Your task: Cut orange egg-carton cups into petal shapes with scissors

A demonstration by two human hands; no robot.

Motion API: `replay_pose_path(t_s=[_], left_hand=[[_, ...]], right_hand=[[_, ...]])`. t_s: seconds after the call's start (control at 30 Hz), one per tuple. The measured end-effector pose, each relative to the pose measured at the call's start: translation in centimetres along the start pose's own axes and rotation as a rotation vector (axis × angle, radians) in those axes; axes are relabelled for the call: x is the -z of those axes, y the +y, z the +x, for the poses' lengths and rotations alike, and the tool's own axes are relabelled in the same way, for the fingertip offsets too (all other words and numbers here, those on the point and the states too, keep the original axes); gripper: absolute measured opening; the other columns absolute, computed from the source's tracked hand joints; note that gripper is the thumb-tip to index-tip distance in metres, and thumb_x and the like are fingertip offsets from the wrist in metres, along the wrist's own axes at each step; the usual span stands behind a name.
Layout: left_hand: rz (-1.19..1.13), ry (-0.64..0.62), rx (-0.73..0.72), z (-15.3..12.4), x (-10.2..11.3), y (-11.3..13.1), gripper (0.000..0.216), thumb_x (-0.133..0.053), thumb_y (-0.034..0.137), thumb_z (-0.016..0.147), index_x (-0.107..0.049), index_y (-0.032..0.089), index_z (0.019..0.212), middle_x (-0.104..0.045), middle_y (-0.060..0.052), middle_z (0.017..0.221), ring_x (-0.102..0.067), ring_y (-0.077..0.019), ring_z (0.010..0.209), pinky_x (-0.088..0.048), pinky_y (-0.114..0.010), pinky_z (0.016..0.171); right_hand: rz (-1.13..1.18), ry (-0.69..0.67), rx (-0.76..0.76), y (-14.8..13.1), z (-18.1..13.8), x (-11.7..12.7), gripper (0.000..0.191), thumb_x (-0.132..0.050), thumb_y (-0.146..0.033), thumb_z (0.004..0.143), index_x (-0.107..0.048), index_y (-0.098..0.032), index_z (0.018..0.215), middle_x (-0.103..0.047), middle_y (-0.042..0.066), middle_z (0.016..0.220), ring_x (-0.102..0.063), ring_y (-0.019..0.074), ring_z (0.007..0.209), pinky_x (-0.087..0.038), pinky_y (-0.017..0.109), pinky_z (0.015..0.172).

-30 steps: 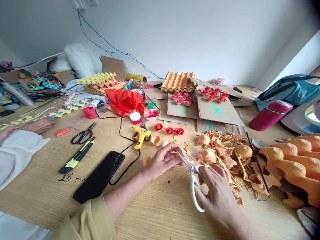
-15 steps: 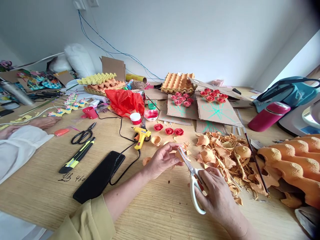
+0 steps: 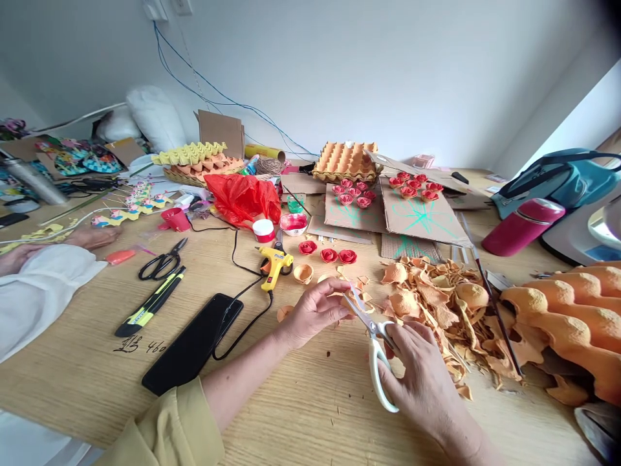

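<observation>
My left hand pinches a small orange piece of egg carton, mostly hidden by the fingers and blades. In my right hand is a pair of scissors with white handles, its blades parted at the piece. Orange carton scraps lie heaped to the right of the hands. Beyond the left hand are a cut carton cup and several red carton flowers.
A yellow glue gun with a black cord, a phone, a cutter knife and black scissors lie leftward. Egg trays stand at right, beside a pink flask. Another person's sleeve rests at far left.
The scissor blades have spread a little wider at the carton piece. Both hands stay in nearly the same place.
</observation>
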State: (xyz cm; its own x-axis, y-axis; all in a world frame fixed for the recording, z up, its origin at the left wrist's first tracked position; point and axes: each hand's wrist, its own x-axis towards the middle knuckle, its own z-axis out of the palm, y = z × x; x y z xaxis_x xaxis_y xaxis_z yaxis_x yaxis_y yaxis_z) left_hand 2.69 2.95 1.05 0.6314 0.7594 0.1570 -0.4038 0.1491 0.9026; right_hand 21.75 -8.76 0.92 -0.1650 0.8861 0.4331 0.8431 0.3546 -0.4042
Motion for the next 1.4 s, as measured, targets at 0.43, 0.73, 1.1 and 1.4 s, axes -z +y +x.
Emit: replay_pose_path(t_s=[0.43,0.73,1.1,1.4], left_hand=[[0.078,0.002,-0.048,-0.05,-0.23,0.1,0.031,-0.078,0.019,0.08,-0.067,0.021,0.108,-0.065,-0.006,0.119,-0.068,-0.0221,0.106,-0.057,-0.038,0.092],[-0.063,-0.01,0.067,-0.14,-0.27,0.2,0.038,-0.077,0.027,0.081,-0.065,0.021,0.117,-0.065,-0.01,0.119,-0.067,-0.0231,0.104,-0.058,-0.037,0.085],[0.089,0.0,-0.033,0.13,0.11,-0.31,0.039,-0.083,0.022,0.074,-0.066,0.021,0.109,-0.067,-0.004,0.11,-0.067,-0.0161,0.096,-0.056,-0.028,0.084],[0.064,-0.025,-0.032,-0.06,0.09,0.03,0.037,-0.083,0.021,0.074,-0.065,0.022,0.107,-0.066,-0.003,0.105,-0.068,-0.0145,0.091,-0.056,-0.027,0.082]], right_hand=[[-0.005,0.024,0.021,-0.01,-0.15,-0.02,0.028,-0.058,-0.029,0.092,-0.035,-0.024,0.076,-0.044,-0.007,0.065,-0.044,0.0134,0.057,-0.038,0.04,0.085],[0.001,0.024,0.041,-0.02,-0.22,-0.18,0.03,-0.058,-0.026,0.093,-0.033,-0.024,0.076,-0.043,-0.007,0.064,-0.043,0.014,0.059,-0.038,0.036,0.078],[-0.125,0.065,0.002,-0.02,0.17,0.06,0.02,-0.059,-0.03,0.086,-0.04,-0.024,0.087,-0.052,-0.002,0.076,-0.053,0.0195,0.072,-0.037,0.047,0.092],[-0.09,0.064,0.041,-0.12,0.01,0.18,0.024,-0.058,-0.029,0.089,-0.036,-0.024,0.08,-0.045,-0.006,0.067,-0.05,0.0154,0.062,-0.038,0.046,0.093]])
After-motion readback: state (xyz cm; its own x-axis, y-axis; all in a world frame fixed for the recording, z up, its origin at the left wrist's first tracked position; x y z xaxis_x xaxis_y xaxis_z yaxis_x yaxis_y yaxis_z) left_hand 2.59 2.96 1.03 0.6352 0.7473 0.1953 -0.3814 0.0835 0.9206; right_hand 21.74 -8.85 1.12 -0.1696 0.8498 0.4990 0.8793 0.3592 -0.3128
